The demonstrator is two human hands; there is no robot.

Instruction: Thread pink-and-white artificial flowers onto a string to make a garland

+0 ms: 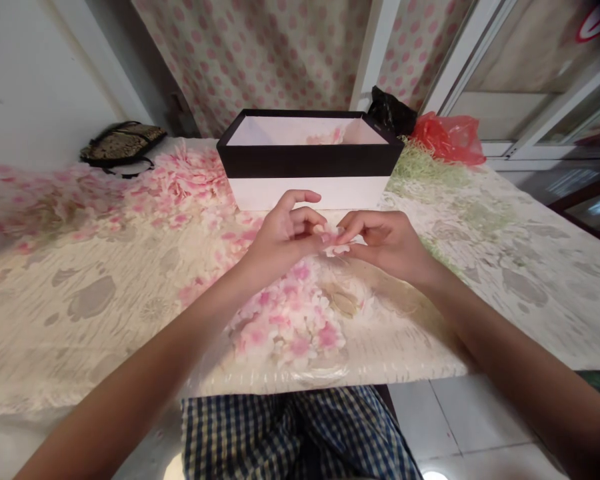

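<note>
Both hands are closed on a little pink-and-white cloth flower (336, 249), held in the air between them just above the surface (85, 320). The left hand (283, 237) curls its fingers in and pinches one side, its index finger raised clear. The right hand (387, 243) pinches the other side with its fingertips. The grip looks light and close: only the fingertips press, so the thin, ruffled petals stay uncrushed, and the wrists sit low and steady.

Directly below, at 6 o'clock, lies a loose pile of similar flowers (285, 320), soft and frilled, in white and pink. A larger heap of pink petals (185, 180) sits at 10 o'clock. At 12 o'clock stands an open rectangular box (310, 161), its white base topped by a black band, with something pink showing inside. The surface wears a pale, textured cloth with a grey leaf pattern. At 2 o'clock are a patch of green shredded filler (430, 167), a crumpled red plastic bag (450, 139) and a black bag (390, 110). A dark patterned purse (123, 143) rests further out at 10 o'clock, against the wall. Checked trousers (300, 433) show below the near edge.
</note>
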